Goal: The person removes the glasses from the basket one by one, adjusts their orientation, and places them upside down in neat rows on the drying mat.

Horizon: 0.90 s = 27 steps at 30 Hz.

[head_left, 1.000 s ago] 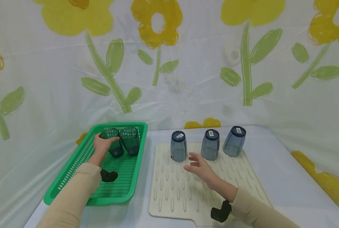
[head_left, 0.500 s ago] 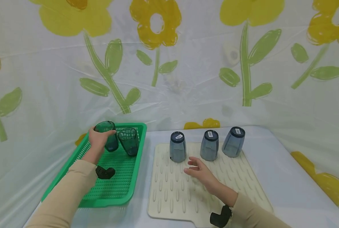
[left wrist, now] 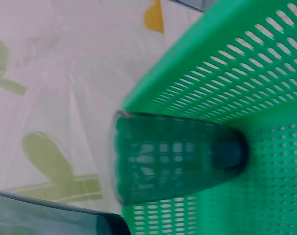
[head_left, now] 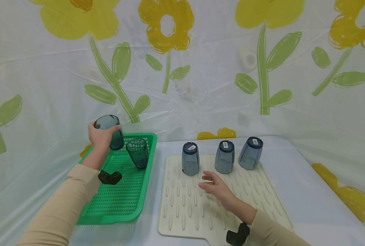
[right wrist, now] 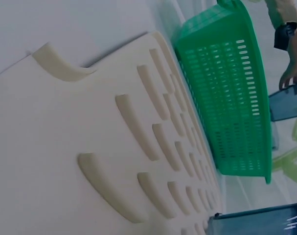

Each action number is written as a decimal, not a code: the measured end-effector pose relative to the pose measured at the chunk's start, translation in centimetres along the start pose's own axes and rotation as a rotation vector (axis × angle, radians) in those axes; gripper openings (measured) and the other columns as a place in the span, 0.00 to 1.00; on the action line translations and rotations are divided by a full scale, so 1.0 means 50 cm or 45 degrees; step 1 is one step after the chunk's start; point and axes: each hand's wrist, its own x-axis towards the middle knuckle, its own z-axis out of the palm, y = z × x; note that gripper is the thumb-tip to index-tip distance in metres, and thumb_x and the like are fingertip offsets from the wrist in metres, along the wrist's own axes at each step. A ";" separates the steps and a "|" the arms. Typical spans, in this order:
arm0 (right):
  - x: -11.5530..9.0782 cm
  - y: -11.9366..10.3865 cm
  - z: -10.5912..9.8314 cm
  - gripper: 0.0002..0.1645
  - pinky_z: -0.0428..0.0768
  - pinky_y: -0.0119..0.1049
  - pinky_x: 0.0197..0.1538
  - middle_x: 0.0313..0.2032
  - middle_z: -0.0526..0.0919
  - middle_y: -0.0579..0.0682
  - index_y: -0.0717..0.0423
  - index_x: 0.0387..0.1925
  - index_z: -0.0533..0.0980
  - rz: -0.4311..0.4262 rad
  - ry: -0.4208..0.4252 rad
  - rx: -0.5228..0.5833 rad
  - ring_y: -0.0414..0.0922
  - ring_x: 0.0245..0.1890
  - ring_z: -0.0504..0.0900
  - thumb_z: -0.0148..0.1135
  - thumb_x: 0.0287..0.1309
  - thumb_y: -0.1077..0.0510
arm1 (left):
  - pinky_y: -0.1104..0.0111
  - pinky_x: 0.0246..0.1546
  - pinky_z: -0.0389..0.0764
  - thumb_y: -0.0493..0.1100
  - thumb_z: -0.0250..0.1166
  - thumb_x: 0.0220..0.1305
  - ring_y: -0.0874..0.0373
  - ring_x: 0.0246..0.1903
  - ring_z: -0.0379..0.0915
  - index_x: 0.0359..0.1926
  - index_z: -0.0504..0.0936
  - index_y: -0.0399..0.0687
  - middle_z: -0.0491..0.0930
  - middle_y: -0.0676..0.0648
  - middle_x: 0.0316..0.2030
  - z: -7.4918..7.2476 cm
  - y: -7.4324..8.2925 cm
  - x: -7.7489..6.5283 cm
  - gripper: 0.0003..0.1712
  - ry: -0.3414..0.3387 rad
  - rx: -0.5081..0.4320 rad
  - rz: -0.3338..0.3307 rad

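My left hand (head_left: 101,137) grips a blue-tinted drinking glass (head_left: 117,136) near its rim, held mouth up above the back left of the green plastic basket (head_left: 139,201). In the left wrist view part of this held glass (left wrist: 55,215) shows at the lower left corner. A second glass (head_left: 138,153) leans inside the basket at its back right. Over the cream drying mat (head_left: 182,205) hovers my right hand (head_left: 217,189), fingers apart and loosely bent, holding nothing. Just behind it stand upside-down glasses: one on the left (head_left: 190,160), one in the middle (head_left: 225,158) and one on the right (head_left: 250,154).
Basket and mat lie side by side on a white-covered table (head_left: 293,171), with a narrow strip of cloth between them. Behind the table hangs a white sheet (head_left: 213,85) with yellow flowers. Black wrist cameras sit on both wrists.
My left hand has lifted one glass up out of the basket, moving up and slightly left. The other glass stays in the basket. My right hand has barely moved.
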 end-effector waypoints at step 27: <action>0.003 -0.009 0.001 0.36 0.74 0.47 0.54 0.58 0.67 0.63 0.63 0.64 0.58 -0.028 -0.026 0.014 0.53 0.53 0.73 0.59 0.59 0.53 | 0.60 0.64 0.57 0.51 0.64 0.57 0.52 0.67 0.47 0.71 0.43 0.51 0.48 0.44 0.69 0.001 0.074 -0.076 0.49 -0.249 -0.174 0.035</action>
